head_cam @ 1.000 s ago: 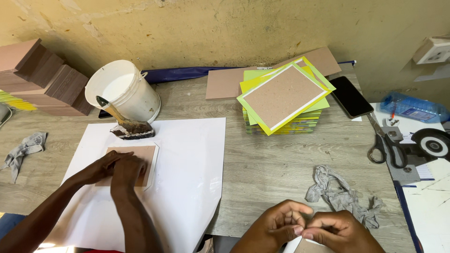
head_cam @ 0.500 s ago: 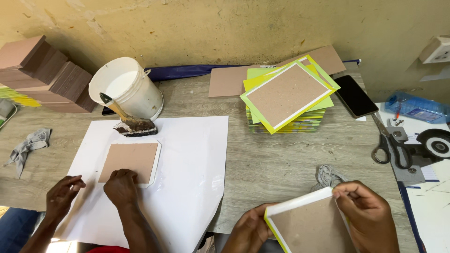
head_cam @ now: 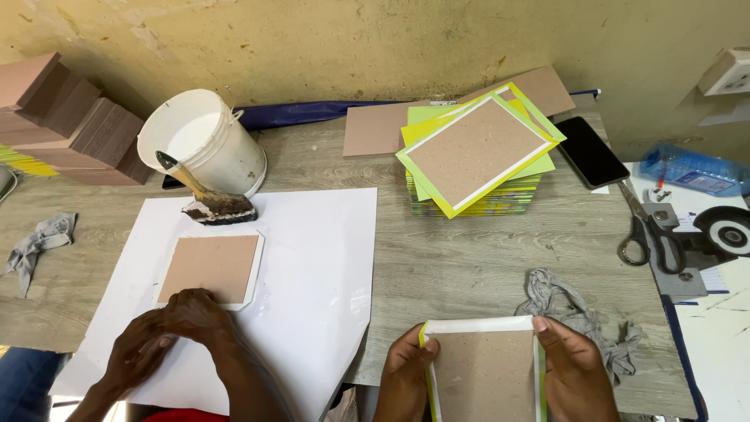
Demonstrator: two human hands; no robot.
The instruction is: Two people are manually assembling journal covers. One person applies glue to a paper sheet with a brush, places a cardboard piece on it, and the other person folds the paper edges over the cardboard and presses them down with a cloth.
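head view: left hand and right hand each clasping a side of the paper-edged brown board

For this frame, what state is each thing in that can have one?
left hand: gripping the held board's left edge
right hand: gripping its right edge
held board: top paper flap folded over
bucket: uncovered, white liquid inside
brush: leaning on bucket, bristles down
scissors: closed, lying flat
phone: screen dark
cloth: crumpled
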